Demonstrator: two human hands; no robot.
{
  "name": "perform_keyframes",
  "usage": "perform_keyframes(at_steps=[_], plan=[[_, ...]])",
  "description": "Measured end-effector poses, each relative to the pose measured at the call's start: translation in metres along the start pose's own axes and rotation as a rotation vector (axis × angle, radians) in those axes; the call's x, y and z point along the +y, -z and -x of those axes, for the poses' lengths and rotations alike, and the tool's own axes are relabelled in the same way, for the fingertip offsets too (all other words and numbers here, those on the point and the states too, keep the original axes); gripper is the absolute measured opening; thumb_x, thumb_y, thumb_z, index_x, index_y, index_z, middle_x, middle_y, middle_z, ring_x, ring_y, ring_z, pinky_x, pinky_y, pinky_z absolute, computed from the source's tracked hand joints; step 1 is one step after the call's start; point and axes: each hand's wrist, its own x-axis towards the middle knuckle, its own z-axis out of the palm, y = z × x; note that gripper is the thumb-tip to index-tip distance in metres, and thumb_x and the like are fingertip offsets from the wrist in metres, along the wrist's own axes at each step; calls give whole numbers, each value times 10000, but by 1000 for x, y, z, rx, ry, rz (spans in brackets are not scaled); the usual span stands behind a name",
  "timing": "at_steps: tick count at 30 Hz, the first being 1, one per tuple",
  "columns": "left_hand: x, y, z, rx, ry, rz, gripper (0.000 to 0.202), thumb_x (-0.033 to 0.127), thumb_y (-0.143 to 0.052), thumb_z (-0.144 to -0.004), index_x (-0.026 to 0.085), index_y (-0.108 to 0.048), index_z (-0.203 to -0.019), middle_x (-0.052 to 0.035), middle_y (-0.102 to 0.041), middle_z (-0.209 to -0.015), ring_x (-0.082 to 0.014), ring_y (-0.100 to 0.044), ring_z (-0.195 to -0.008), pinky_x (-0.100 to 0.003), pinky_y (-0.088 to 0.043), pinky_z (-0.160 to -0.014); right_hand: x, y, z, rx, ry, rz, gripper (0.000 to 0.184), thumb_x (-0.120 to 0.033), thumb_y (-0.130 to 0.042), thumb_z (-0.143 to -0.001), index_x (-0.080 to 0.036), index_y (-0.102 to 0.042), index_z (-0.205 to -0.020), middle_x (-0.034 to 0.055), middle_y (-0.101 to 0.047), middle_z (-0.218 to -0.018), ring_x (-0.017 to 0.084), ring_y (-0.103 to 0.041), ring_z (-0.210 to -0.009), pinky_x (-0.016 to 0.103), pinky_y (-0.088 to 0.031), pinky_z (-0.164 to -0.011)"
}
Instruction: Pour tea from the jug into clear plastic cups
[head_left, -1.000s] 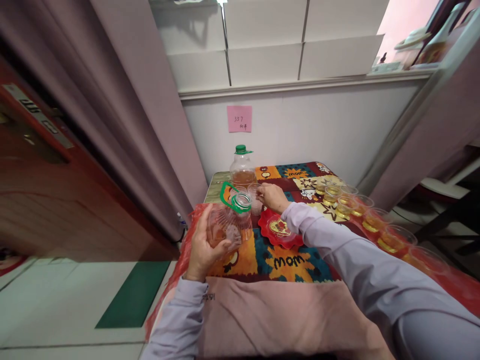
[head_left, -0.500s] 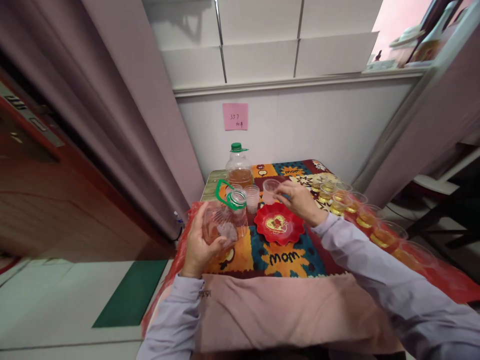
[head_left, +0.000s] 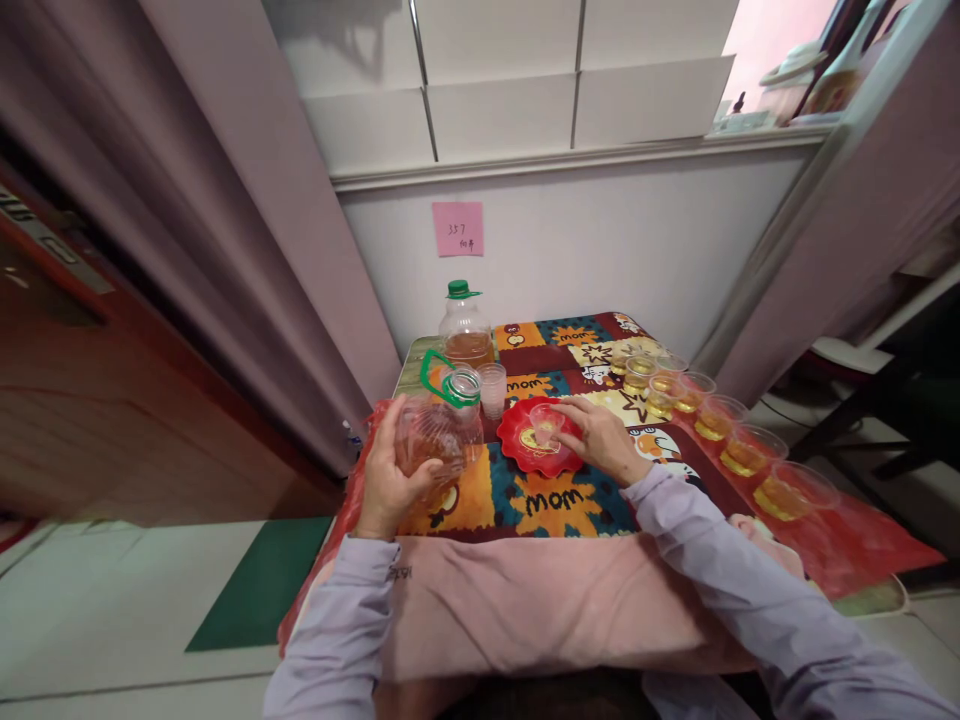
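My left hand point(head_left: 390, 475) is wrapped round a clear plastic jug point(head_left: 439, 435) with a green ring handle and an uncapped mouth. The jug leans to the right, its mouth pointing up and away from me; brownish liquid shows inside. Between the fingers of my right hand point(head_left: 600, 437) is a small clear plastic cup point(head_left: 545, 422), held over the red scalloped plate point(head_left: 517, 455). Whether the cup touches the plate I cannot tell. A stack of clear cups point(head_left: 493, 388) stands just behind the jug's mouth.
Behind stands a second jug point(head_left: 466, 335) with a green cap and brown liquid. Several cups of yellow liquid point(head_left: 742, 452) line the table's right side. A patterned cloth point(head_left: 559, 505) covers the table, which meets a white wall point(head_left: 570, 240).
My right hand has brought the cup from beside the cup stack down and towards me, over the red plate. My left hand still holds the jug. The view has shifted slightly.
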Motion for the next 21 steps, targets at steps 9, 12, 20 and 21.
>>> perform_keyframes(at_steps=[9,12,20,21], plan=[[2,-2,-2,-20,8,-10,1099,856,-779,-854,178,-514,-1677,-229,-610,-1680,-440,-593,-1560,-606,-459,-1309,-4,-43,18,152,-337,-143,808,-464,-839,-911,-159,-596,-1618,233,-714,-1573,410,-706,-1423,551,-572,-1177],[4,-3,-3,-19,16,-38,1127,902,-760,-827,187,-526,-1667,-221,-620,-1674,-440,-596,-1557,-601,-458,-1310,-7,-58,9,78,-420,-116,801,-417,-830,-900,-168,-588,-1622,210,-773,-1487,399,-761,-1315,530,-578,-1134],[0,-2,-2,-4,1,-37,1084,829,-783,-846,187,-519,-1679,-221,-597,-1697,-438,-576,-1576,-604,-433,-1328,-2,-61,25,228,-348,-46,775,-463,-736,-958,-126,-553,-1632,260,-700,-1575,416,-668,-1418,577,-449,-1249],[-1,-2,-2,-3,1,-37,1079,820,-785,-848,188,-516,-1680,-219,-596,-1698,-436,-572,-1579,-604,-427,-1332,0,-62,30,267,-330,-33,751,-470,-715,-975,-128,-558,-1625,265,-706,-1563,415,-662,-1421,589,-431,-1261]])
